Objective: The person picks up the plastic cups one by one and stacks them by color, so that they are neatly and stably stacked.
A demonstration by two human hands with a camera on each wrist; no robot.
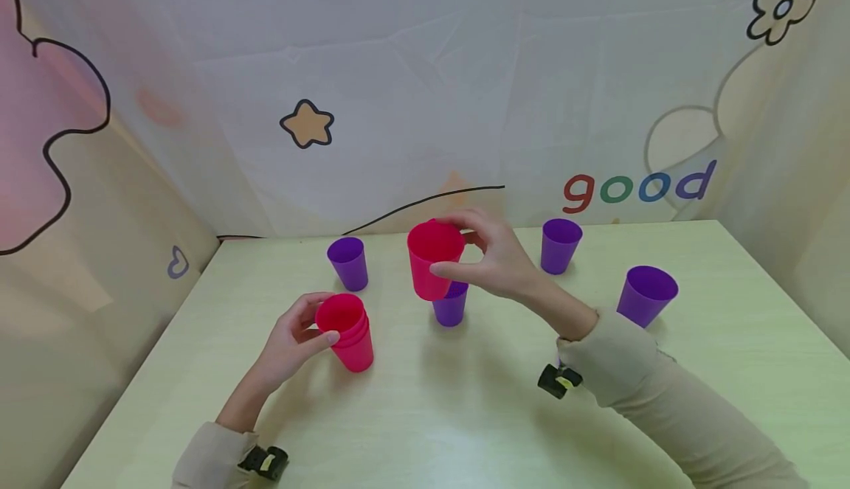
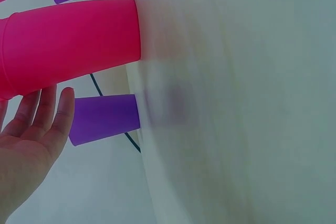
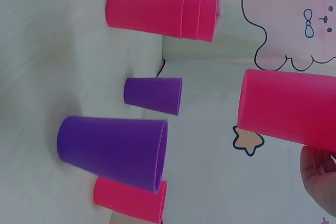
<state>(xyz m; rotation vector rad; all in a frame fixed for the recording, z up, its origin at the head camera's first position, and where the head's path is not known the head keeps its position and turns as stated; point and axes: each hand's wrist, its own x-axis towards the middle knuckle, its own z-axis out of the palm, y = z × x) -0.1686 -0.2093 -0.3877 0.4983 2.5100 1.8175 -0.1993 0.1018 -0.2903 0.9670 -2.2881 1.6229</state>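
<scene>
Red cup (image 1: 428,268) clamped in the right grip (image 1: 491,260), raised above the bench (image 1: 412,430) near a purple cup (image 1: 450,310), with the left grip (image 1: 290,345) clamped around a red stack (image 1: 355,350) — liable to topple that purple cup if lowered askew, or to slip if pinched too lightly.

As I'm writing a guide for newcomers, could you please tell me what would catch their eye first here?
Probably the red cup that the right hand holds in the air, mid-scene. Next, the red stack in the left hand, then the colourful word "good" on the backdrop, at right.
</scene>
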